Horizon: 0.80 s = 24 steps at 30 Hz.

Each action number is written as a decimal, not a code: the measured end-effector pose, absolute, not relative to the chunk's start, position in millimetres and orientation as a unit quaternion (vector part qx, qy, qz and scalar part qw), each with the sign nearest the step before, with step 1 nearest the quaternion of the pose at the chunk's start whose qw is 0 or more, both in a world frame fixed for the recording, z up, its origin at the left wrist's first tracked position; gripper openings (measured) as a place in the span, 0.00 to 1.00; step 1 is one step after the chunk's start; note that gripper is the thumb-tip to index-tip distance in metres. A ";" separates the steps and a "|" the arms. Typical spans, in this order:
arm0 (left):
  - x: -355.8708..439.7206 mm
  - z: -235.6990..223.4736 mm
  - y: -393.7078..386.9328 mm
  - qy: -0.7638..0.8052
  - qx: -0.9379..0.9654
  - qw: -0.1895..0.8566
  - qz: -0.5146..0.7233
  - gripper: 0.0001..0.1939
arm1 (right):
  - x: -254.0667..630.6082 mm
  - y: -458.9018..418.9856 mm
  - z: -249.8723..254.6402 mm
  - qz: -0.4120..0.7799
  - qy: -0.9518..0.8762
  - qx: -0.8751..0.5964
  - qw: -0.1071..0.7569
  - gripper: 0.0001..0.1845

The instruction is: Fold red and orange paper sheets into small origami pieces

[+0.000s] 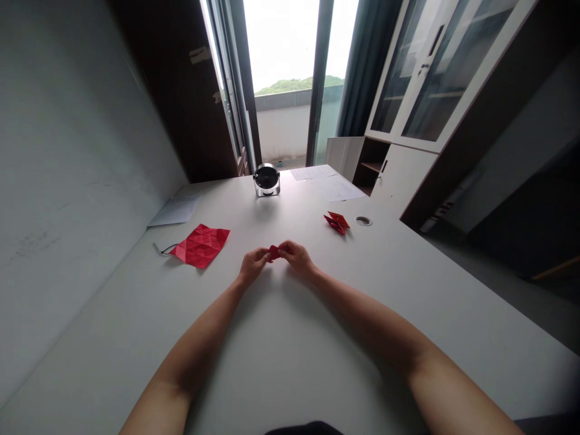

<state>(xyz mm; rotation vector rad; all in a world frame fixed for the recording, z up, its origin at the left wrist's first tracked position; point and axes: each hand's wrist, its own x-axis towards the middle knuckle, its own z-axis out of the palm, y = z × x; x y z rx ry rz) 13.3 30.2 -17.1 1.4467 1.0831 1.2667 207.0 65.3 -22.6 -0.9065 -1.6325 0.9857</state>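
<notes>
Paper [273, 252], red and folded small, is pinched between the left hand [254, 264] and right hand [296, 255], mid-surface [290, 344]. Left of it, a creased sheet [202, 245] lies opened out; what folding remains cannot be told.

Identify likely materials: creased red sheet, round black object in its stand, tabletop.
Creased red sheet: probably matte paper; crisp fold lines in a grid.
Round black object: dark face, maybes plastic or mesh, can't tell.
Its stand: likely metal; silvery shine.
Tabletop: smooth white, perhaps laminate; soft sheen near the window, no visible grain.
</notes>
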 end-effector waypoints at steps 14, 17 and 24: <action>15.4 -1.2 18.1 0.473 0.667 0.370 0.442 0.09 | 204.2 55.0 -17.2 0.456 -0.687 -0.350 0.446 0.17; 15.0 -5.1 20.8 0.465 0.656 0.390 0.449 0.11 | 203.7 55.9 -18.0 0.460 -0.689 -0.338 0.446 0.17; 11.8 -17.9 32.1 0.428 0.575 0.461 0.523 0.18 | 206.8 58.3 -16.0 0.383 -0.723 -0.382 0.429 0.17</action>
